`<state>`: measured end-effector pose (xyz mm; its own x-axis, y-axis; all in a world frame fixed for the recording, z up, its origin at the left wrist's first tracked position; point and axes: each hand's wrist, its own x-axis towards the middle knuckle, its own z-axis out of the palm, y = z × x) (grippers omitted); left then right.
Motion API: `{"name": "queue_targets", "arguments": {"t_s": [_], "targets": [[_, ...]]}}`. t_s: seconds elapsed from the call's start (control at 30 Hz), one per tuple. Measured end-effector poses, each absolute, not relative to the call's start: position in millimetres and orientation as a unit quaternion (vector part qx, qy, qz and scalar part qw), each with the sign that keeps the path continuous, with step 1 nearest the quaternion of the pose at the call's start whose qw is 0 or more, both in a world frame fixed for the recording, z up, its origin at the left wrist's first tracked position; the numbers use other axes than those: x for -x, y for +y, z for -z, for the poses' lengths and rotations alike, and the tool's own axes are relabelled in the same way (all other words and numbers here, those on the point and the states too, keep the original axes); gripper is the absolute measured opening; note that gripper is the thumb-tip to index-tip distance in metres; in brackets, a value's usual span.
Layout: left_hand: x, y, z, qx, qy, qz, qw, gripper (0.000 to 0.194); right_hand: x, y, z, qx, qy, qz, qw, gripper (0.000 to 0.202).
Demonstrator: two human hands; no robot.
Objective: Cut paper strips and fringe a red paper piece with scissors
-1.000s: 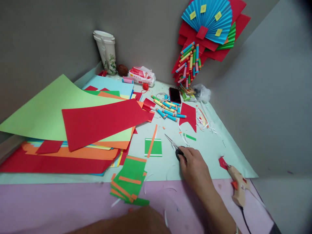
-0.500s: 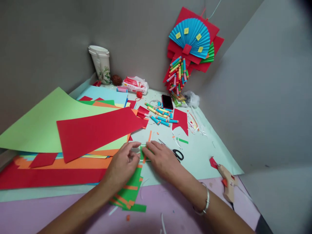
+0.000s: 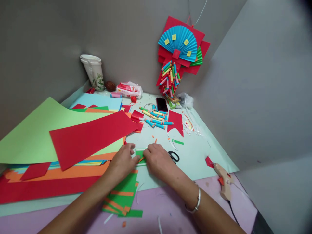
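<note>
A small green paper piece (image 3: 139,152) lies between my hands on the pale table sheet, with a thin orange strip (image 3: 141,159) slanting across it. My left hand (image 3: 124,158) rests at its left side, fingers curled with a gap between thumb and forefinger, the thumb touching the strip's near end. On the right side, the bunched fingers of my right hand (image 3: 156,158) press on the green piece and the strip, hiding part of both. Below my left hand lie green sheets (image 3: 126,188) with orange strips on them. Black-handled scissors (image 3: 174,157) are partly hidden behind my right hand.
Large red (image 3: 92,136) and light green sheets (image 3: 29,133) cover the left side. Small paper rolls (image 3: 158,118) and a phone (image 3: 162,104) lie farther back. A glue gun (image 3: 223,182) is at the right; a red paper ornament with a blue fan (image 3: 180,42) hangs behind.
The orange strip, upright across the green piece before, now slants. My left hand's thumb has come down to the strip, and my right fingers have bunched together. The whole view has shifted slightly.
</note>
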<state>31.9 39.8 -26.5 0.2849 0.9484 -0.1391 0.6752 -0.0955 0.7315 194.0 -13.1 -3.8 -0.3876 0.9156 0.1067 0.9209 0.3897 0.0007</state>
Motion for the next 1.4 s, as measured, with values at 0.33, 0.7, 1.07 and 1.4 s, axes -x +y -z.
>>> {"name": "queue_targets", "arguments": {"t_s": [0.33, 0.7, 1.07, 1.4], "targets": [[-36, 35, 23, -0.733, 0.572, -0.182, 0.321, 0.027, -210, -11, -1, 0.558, -0.822, -0.085, 0.082, 0.003], [-31, 25, 4, -0.631, 0.548, -0.286, 0.468, 0.030, -214, -15, -16, 0.526, -0.825, -0.160, 0.127, 0.014], [-17, 6, -18, -0.480, 0.522, -0.387, 0.590, 0.023, -207, -21, -34, 0.506, -0.766, -0.169, 0.359, 0.006], [-17, 3, -11, -0.501, 0.525, -0.342, 0.597, 0.021, -205, -20, -26, 0.610, -0.664, -0.287, 0.324, 0.006]]}}
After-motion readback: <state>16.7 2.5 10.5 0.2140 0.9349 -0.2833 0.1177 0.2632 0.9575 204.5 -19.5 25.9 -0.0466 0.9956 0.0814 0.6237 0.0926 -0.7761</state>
